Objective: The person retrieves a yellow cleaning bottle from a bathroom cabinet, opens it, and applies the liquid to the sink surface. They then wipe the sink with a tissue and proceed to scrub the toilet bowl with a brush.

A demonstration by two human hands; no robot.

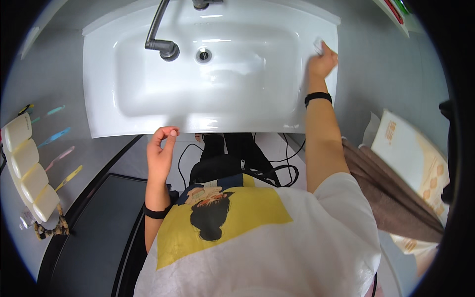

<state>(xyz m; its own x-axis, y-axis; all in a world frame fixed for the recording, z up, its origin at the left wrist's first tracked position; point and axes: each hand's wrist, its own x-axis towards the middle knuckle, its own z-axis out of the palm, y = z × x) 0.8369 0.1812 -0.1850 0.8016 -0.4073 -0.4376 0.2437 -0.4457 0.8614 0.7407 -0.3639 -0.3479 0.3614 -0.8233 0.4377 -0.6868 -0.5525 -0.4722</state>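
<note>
A white ceramic washbasin (pixel 207 92) lies before me, its surface wet around the round metal drain (pixel 203 55). Over the basin's right rim, my right hand (pixel 324 63) grips a small, clear or whitish object (pixel 318 45), too blurred to name. My left hand (pixel 163 146) is near the basin's front edge at the left, fingers loosely curled and nothing visible in them. The dark grey swivel faucet (pixel 169 50) reaches over the left half of the basin.
At the left wall are a white holder (pixel 29 167) and several toothbrushes, including a yellow one (pixel 69 177). A brown towel (pixel 389 193) and a printed paper package (pixel 412 156) hang at the right. Black cables (pixel 287 174) run below the basin.
</note>
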